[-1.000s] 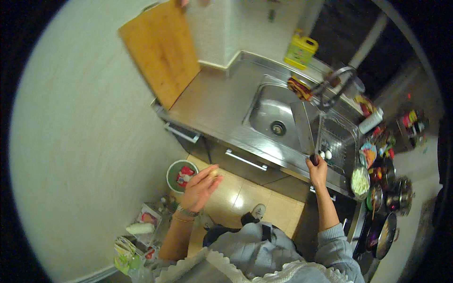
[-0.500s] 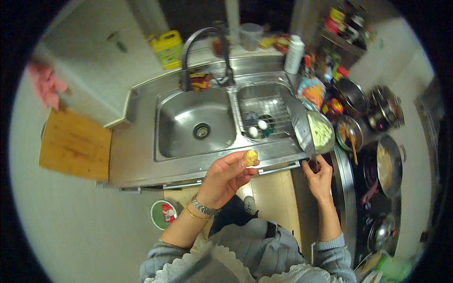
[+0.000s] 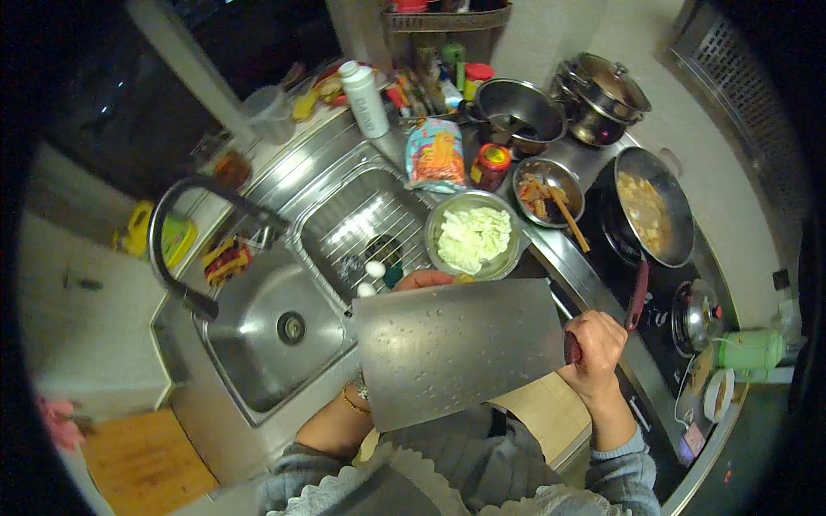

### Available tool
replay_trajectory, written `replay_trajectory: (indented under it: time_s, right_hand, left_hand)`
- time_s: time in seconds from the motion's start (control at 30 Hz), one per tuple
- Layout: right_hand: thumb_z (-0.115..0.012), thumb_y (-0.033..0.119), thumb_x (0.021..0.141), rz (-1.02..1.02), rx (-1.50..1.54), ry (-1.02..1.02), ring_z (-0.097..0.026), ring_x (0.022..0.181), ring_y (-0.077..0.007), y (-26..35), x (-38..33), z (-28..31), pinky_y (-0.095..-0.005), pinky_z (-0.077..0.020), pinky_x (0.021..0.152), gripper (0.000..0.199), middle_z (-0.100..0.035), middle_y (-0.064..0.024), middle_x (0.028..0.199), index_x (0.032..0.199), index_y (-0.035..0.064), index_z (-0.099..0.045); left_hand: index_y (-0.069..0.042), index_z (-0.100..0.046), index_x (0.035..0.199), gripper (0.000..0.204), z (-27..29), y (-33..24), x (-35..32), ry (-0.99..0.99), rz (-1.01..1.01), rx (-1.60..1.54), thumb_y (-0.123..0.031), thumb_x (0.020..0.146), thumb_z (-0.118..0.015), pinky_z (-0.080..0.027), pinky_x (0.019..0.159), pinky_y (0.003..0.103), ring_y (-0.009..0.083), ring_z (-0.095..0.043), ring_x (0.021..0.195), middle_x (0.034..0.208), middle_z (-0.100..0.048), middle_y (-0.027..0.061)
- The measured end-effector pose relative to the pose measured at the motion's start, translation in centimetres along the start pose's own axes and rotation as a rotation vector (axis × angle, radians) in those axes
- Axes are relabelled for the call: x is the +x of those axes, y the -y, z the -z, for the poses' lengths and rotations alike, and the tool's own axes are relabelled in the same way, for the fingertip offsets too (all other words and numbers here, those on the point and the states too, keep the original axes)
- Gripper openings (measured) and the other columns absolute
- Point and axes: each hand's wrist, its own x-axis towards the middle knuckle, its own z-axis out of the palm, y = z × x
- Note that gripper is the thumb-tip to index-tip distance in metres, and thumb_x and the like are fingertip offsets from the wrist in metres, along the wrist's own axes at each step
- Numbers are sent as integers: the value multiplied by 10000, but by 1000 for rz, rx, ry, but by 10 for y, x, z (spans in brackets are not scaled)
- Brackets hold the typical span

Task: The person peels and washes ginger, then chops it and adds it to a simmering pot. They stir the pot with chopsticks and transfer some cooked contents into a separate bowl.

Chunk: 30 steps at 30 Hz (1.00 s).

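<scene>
My right hand (image 3: 595,348) is wrapped round the dark handle of a wide cleaver (image 3: 456,348). Its broad steel blade, dotted with water drops, is raised flat in front of me. Behind the blade is my left hand (image 3: 423,279); only some finger shows above the upper edge, with the bracelet wrist at the blade's left side. A small yellow piece (image 3: 465,279), perhaps ginger, peeks out at those fingertips. Just beyond stands a metal bowl (image 3: 433,225) of pale green sliced vegetable (image 3: 473,239). Two white eggs (image 3: 375,269) lie on the rack in the right sink basin.
A double sink (image 3: 258,344) with a dark faucet (image 3: 185,297) lies to the left. On the right, a pan of food (image 3: 645,215) sits on the stove, near a bowl with chopsticks (image 3: 568,215). A jar (image 3: 490,166), a pot (image 3: 516,116) and a wooden board (image 3: 142,460) stand around.
My view has turned right toward the stove. The cleaver has come from beside the bowl to in front of me, and its blade now covers most of my left hand.
</scene>
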Motion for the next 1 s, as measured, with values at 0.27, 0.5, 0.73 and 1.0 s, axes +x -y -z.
replay_trajectory:
  time_s: [0.27,0.5,0.73,1.0]
  right_hand:
    - [-612,60,456,-109,-197,85,-476,485,-240,-13,11,14,-329,-348,440,233,-457,-74,574,654,42,-492]
    - [-607,74,463,-259,-280,132,-490,482,-256,-67,-21,61,-343,-388,447,222,-461,-80,564,647,62,-483]
    - [-648,95,508,-345,-275,84,-505,480,-270,-156,-75,133,-354,-402,448,218,-475,-80,549,643,66,-478]
    - [-690,114,595,-388,-324,138,-517,496,-285,-239,-121,200,-353,-415,465,233,-496,-95,568,637,67,-466]
  left_hand:
    - [3,-485,1116,319,-11,-4,67,63,163,29,-147,846,-564,-505,812,326,207,-593,937,1040,-580,125]
    - [-25,-477,1112,320,-69,46,120,118,216,152,-169,841,-567,-502,785,297,190,-592,916,1022,-584,119]
    - [-16,-468,1103,300,-168,135,168,194,149,111,-155,851,-553,-506,775,287,170,-590,903,987,-583,109]
    - [12,-457,1113,316,-249,211,203,237,207,-194,-151,857,-543,-508,797,315,196,-595,912,1006,-586,124]
